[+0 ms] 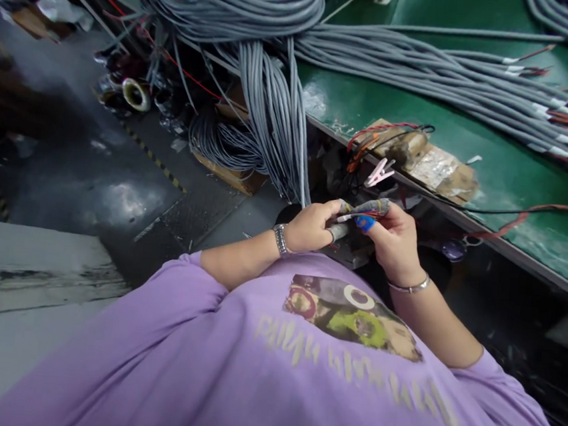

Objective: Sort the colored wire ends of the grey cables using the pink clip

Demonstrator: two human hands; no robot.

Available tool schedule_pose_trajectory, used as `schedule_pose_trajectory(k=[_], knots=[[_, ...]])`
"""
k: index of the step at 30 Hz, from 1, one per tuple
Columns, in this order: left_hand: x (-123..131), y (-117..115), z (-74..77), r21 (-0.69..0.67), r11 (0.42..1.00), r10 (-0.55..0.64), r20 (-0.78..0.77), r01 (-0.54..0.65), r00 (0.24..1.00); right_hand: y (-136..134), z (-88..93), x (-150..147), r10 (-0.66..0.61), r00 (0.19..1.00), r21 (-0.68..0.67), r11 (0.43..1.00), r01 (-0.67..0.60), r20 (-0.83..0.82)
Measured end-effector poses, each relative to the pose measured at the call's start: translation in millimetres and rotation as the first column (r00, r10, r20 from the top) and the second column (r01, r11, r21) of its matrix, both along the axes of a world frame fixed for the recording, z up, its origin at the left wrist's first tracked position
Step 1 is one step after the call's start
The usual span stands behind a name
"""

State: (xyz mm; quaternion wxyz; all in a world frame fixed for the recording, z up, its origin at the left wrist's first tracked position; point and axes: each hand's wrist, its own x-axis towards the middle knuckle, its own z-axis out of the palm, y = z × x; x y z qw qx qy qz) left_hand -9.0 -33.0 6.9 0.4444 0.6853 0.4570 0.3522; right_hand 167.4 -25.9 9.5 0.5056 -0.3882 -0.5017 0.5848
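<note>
My left hand [313, 226] and my right hand [396, 240] meet just below the edge of a green bench [509, 171]. Both are closed on the stripped end of a grey cable [365, 209], whose coloured inner wires show between my fingers. The cable's grey jacket passes through my left fist. My right thumb wears a blue finger cover. A watch sits on my left wrist and a thin bangle on my right. My purple shirt fills the bottom of the view.
Thick bundles of grey cables [275, 98] hang over the bench's left edge and several stripped ends [565, 113] lie along it. A taped cardboard block [439, 171] with red wires and a pink clip [379, 172] sits at the edge. Dark floor lies left.
</note>
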Motion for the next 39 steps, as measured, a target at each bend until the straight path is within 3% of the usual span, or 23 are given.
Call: schedule_pose_trajectory(k=[3,8,11,16,20,23,26,30,36,39], knots=[[2,-8,3.0,-0.155,0.988,0.02,0.197,0.011,0.98,2,-11.2,2,0.037,0.999,-0.056,0.998,-0.039,-0.037],[0,-13,-1.3,-0.295,0.955,0.102,0.202,-0.039,0.974,-3,-21.7,-5,0.029,0.988,-0.239,0.969,-0.066,-0.155],[-1,-10,-3.7,-0.27,0.963,0.073,0.194,-0.019,0.978,-1,-19.2,-7,0.032,0.994,-0.192,0.98,-0.053,-0.109],[1,0,-1.0,-0.102,0.995,0.028,0.106,-0.017,0.994,13,-14.5,-4,0.056,0.998,-0.165,0.985,-0.057,-0.011],[6,6,-2.4,-0.289,0.954,0.129,0.172,-0.075,0.977,16,-18.5,-5,0.032,0.998,-0.196,0.98,-0.041,-0.049],[12,8,-5.5,-0.437,0.895,0.237,0.303,-0.086,0.923,12,-22.4,-5,-0.014,1.0,-0.124,0.992,0.011,-0.027],[14,8,-7.0,-0.476,0.873,0.296,0.355,-0.101,0.887,11,-23.4,-6,-0.026,0.999,-0.047,0.999,0.028,0.038],[13,8,-7.4,-0.47,0.879,0.264,0.337,-0.081,0.904,17,-20.8,-7,-0.004,0.998,-0.036,0.999,0.006,0.055],[9,5,-9.3,-0.476,0.879,0.176,0.256,-0.034,0.951,24,-15.4,-8,0.124,0.991,-0.131,0.984,-0.117,0.045],[9,5,-8.3,-0.472,0.882,0.163,0.263,-0.021,0.951,24,-16.1,-9,0.112,0.992,-0.17,0.98,-0.101,0.055]])
